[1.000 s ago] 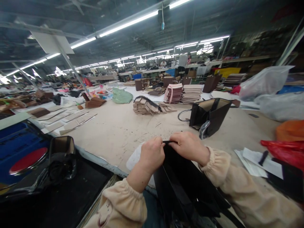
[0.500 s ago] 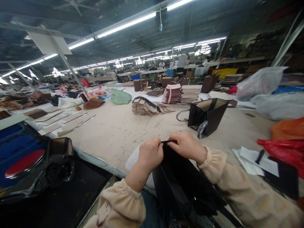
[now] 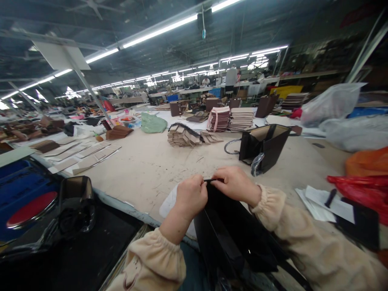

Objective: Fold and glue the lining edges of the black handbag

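Observation:
A black handbag point(image 3: 230, 234) is tilted at the near edge of the table, its top rim toward the middle of the view. My left hand point(image 3: 191, 195) pinches the left end of that rim between thumb and fingers. Close beside it, my right hand point(image 3: 235, 184) is closed on the same rim, thumb below and fingers over the top. The bag's lower part runs down out of view between my forearms. Beyond my right hand, a dark brown handbag point(image 3: 274, 149) with plastic-wrapped handles stands on the table.
Stacked beige pieces point(image 3: 183, 135) and bundled panels point(image 3: 218, 119) lie farther back on the table point(image 3: 145, 161). Flat card pieces point(image 3: 87, 155) are at left, near a red-topped stool point(image 3: 32, 210). Papers point(image 3: 318, 202) and a red plastic bag point(image 3: 360, 194) lie at right.
My right hand has shifted very slightly left along the bag's rim. Both hands keep their hold, and the bag stays almost where it was.

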{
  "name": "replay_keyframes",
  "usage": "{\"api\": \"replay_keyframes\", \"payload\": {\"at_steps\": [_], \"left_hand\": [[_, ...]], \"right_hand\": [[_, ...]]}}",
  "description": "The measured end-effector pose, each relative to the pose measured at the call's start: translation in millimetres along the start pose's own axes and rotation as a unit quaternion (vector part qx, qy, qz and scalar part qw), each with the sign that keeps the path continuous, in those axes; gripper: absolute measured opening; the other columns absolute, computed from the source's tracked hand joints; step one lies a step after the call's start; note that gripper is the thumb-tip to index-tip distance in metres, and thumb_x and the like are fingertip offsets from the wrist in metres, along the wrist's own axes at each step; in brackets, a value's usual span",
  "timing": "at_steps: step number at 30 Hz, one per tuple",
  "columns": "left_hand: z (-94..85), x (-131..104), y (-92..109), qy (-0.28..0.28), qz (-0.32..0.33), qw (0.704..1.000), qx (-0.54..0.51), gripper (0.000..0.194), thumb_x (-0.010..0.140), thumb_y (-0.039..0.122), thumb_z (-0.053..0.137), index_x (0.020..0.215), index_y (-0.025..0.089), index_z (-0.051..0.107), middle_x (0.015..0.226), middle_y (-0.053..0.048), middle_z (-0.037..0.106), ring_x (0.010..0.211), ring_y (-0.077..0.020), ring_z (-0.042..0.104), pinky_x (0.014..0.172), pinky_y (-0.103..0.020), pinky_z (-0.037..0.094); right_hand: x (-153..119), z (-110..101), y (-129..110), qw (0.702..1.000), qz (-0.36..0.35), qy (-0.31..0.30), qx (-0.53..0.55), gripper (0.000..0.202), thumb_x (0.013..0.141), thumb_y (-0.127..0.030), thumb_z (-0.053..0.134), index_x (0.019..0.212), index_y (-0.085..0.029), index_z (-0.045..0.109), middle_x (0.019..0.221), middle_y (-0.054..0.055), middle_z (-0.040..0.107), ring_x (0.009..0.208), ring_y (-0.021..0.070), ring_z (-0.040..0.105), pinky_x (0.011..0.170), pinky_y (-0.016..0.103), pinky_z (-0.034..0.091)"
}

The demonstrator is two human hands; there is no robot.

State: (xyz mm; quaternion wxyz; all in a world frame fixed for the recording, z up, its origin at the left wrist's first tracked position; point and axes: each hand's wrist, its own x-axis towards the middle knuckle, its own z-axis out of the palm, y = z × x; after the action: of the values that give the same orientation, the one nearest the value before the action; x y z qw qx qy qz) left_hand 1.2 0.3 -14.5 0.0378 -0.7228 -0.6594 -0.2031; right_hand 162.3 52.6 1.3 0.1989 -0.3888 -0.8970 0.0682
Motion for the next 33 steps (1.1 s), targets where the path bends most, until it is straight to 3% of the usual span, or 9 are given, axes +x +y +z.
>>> {"api": "replay_keyframes", "payload": {"at_steps": [10, 15, 21, 27, 33], "left_hand": [[2.3, 2, 1, -0.012, -0.019, 1.000, 0.017, 0.015, 0.084, 0.025, 0.045, 0.075, 0.020, 0.056, 0.077, -0.003, 0.063, 0.072, -0.0163, 0.058, 0.061, -0.026, 0.034], [0.2, 2, 2, -0.021, -0.024, 0.999, 0.017, 0.014, 0.084, 0.026, 0.046, 0.077, 0.019, 0.057, 0.078, -0.003, 0.064, 0.073, -0.0162, 0.058, 0.061, -0.026, 0.034], [-1.2, 2, 2, -0.023, -0.016, 0.999, 0.021, 0.014, 0.084, 0.026, 0.046, 0.077, 0.019, 0.056, 0.078, -0.002, 0.064, 0.072, -0.0163, 0.058, 0.060, -0.026, 0.034], [-3.6, 2, 2, -0.037, -0.029, 0.999, 0.015, 0.015, 0.084, 0.026, 0.045, 0.079, 0.019, 0.058, 0.080, -0.004, 0.064, 0.073, -0.0156, 0.058, 0.062, -0.025, 0.035], [-2.6, 1, -4, -0.013, -0.017, 1.000, -0.006, 0.014, 0.083, 0.024, 0.046, 0.076, 0.020, 0.057, 0.075, -0.002, 0.064, 0.072, -0.0153, 0.058, 0.062, -0.025, 0.036]], "right_hand": [[4, 1, -7, 0.998, 0.015, -0.004, -0.060, 0.020, 0.082, -0.027, 0.052, 0.069, -0.018, 0.065, 0.075, 0.003, 0.062, 0.073, 0.0154, 0.055, 0.065, 0.025, 0.035], [-1, 0, 2, 1.000, 0.007, -0.012, 0.009, 0.021, 0.085, -0.032, 0.052, 0.081, -0.020, 0.069, 0.078, 0.002, 0.063, 0.076, 0.0144, 0.057, 0.067, 0.023, 0.038], [-9, -5, 5, 0.998, 0.004, -0.037, 0.044, 0.031, 0.079, -0.040, 0.061, 0.103, -0.021, 0.067, 0.087, 0.004, 0.066, 0.077, 0.0162, 0.059, 0.068, 0.024, 0.041], [-5, 0, 2, 0.999, -0.013, -0.032, 0.018, 0.025, 0.085, -0.037, 0.054, 0.100, -0.023, 0.068, 0.091, 0.004, 0.067, 0.086, 0.0178, 0.060, 0.077, 0.026, 0.041], [6, 0, -7, 0.998, -0.024, -0.047, -0.029, 0.023, 0.087, -0.037, 0.052, 0.093, -0.023, 0.069, 0.087, 0.003, 0.067, 0.083, 0.0172, 0.060, 0.072, 0.025, 0.040]]}}
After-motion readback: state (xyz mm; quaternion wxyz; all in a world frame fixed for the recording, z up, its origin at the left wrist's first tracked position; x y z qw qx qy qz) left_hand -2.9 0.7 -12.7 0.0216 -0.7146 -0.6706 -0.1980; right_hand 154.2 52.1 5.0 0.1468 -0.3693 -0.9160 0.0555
